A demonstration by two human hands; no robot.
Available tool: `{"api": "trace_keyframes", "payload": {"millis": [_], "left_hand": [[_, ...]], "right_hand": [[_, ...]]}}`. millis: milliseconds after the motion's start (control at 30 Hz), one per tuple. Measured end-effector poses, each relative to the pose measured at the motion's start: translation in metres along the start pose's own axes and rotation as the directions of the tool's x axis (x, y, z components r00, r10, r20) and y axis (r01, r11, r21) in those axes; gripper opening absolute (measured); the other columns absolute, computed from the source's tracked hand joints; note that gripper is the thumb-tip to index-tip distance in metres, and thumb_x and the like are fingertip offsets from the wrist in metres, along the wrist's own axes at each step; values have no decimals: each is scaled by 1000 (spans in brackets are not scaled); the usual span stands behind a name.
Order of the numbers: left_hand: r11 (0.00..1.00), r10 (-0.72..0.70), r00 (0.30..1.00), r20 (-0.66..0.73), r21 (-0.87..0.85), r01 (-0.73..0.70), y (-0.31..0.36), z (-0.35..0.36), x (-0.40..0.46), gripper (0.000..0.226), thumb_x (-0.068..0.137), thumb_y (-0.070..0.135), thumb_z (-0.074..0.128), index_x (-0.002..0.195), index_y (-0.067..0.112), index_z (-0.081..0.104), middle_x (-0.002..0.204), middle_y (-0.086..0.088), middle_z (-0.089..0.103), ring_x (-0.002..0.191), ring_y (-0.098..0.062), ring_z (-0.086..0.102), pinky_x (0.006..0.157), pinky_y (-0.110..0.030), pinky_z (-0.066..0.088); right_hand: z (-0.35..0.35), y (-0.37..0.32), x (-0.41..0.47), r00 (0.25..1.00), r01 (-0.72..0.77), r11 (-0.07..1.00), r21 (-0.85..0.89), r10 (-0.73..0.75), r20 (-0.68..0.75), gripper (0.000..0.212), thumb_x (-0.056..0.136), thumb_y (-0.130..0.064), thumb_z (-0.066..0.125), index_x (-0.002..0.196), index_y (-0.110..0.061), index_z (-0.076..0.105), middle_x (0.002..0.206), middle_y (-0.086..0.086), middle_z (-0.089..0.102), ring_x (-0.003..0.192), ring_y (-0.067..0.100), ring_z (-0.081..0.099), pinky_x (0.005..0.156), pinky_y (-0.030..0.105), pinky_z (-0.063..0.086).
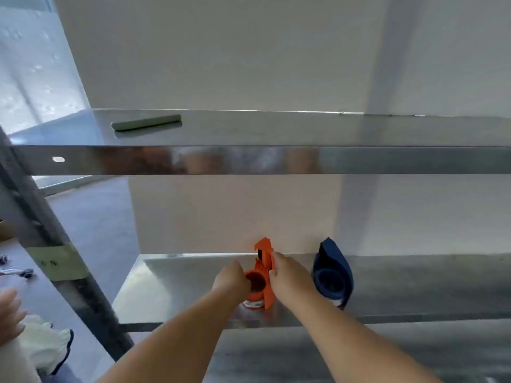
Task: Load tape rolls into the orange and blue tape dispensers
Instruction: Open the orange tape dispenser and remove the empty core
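Note:
An orange tape dispenser (264,262) stands on the lower metal shelf (177,286), its pointed end towards the wall. My left hand (231,277) is closed on its round hub side. My right hand (289,275) grips its right flank. A tape roll with a white and red label (253,304) shows under the dispenser; how it sits in there is hidden by my hands. The blue tape dispenser (333,275) stands just right of my right hand, apart from it.
An upper metal shelf (276,158) runs across above, with a flat grey-green bar (146,122) lying on it. The rack's slanted upright (55,258) with a taped label is at left. Another person's hand (9,313) and a white glove (44,344) are at the lower left.

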State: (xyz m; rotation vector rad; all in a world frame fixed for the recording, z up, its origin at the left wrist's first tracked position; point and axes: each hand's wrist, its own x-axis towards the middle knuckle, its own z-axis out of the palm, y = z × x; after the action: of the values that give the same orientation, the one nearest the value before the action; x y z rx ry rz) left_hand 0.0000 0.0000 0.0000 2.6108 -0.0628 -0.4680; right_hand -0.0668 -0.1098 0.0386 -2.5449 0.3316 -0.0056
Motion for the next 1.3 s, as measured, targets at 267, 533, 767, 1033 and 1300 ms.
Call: {"api": "trace_keyframes", "payload": {"millis": [267, 533, 767, 1033, 1300], "left_hand": [[990, -92, 996, 10, -107, 93, -12, 23, 22, 22, 92, 19, 53, 114, 13, 55, 110, -5, 65, 102, -21, 64, 89, -30, 53], [874, -158, 985, 62, -456, 169, -10, 11, 18, 35, 83, 31, 68, 112, 20, 53, 103, -2, 67, 94, -19, 68, 85, -32, 58], [521, -75, 960, 270, -810, 268, -11, -14, 8, 38, 80, 32, 74, 108, 9, 65, 101, -12, 73, 96, -25, 69, 93, -41, 56], [204, -11, 937, 350, -916, 345, 1, -42, -3, 32, 96, 27, 55, 117, 4, 57, 98, -16, 69, 83, -28, 67, 65, -39, 58], [246, 17, 953, 303, -925, 289, 17, -70, -20, 17, 96, 23, 56, 95, 7, 61, 90, -13, 67, 81, -27, 63, 66, -39, 55]], "right_hand": [[30, 7, 26, 984, -170, 985, 31, 168, 62, 50, 99, -28, 38, 147, -29, 24, 136, 5, 51, 122, 22, 53, 101, 34, 44], [39, 11, 32, 976, -215, 964, 155, 218, -2, 44, 98, -18, 41, 141, -23, 39, 133, 3, 57, 118, 22, 57, 96, 31, 49], [30, 22, 25, 988, -98, 915, 391, 136, -72, 35, 96, -17, 45, 130, -24, 54, 116, -3, 66, 102, 14, 60, 90, 26, 49], [18, 30, 21, 995, 40, 918, 395, -1, -96, 47, 96, -15, 47, 139, -28, 31, 120, -12, 49, 122, 18, 52, 101, 32, 44], [27, 47, 28, 987, 72, 984, 166, -46, -151, 42, 95, -22, 51, 130, -26, 28, 122, 2, 58, 97, 17, 65, 80, 30, 58]]}}
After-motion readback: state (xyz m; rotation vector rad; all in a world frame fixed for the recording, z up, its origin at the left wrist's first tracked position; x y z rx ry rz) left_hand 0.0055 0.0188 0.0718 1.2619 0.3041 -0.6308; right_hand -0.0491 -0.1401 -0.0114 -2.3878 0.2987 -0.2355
